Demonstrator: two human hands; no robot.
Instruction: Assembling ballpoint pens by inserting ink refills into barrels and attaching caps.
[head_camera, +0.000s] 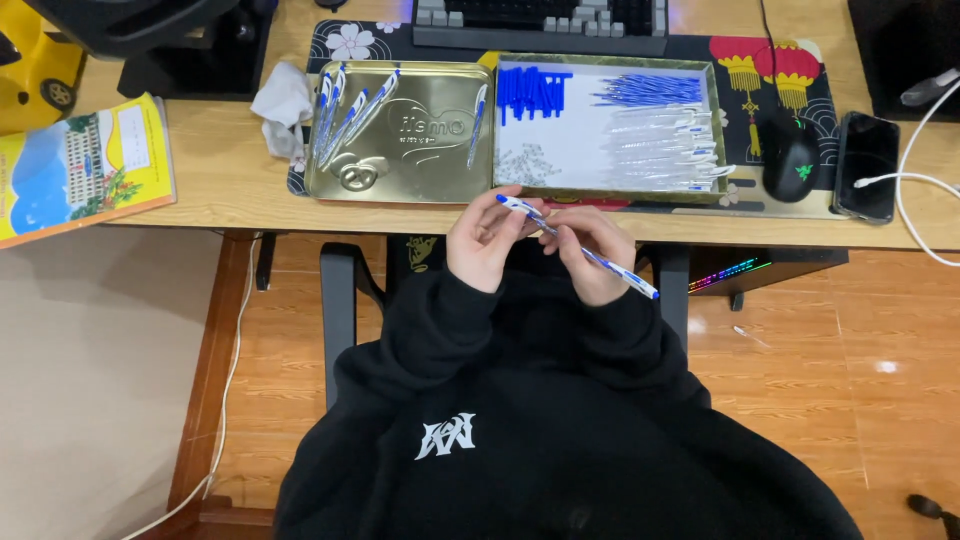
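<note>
The left hand (487, 240) was closed round the upper end of a blue-and-white pen (577, 247), fingers pinching it near its tip; the right hand (590, 255) gripped the same pen further down, its lower end sticking out past the knuckles; both hands hovered just in front of the desk edge, above the lap of a black sweatshirt (540, 420). The step in hand looked like putting a pen together, the two ends being pressed or twisted into one; the next move would likely call for a steady pinch and a straight push along the barrel. Behind the hands, on the wooden desk (220, 175), stood a tin tray (520, 185) holding blue caps (530, 90), clear barrels (665, 145) and small springs (525, 162); left of the tray lay a tin lid (420, 150) with several finished pens (340, 115); right of the tray sat a black mouse (790, 155) and a phone (866, 165); behind the tray was a keyboard (540, 20); far left of the tray lay a yellow booklet (80, 170); the floor (820, 340) was orange-brown tile.
</note>
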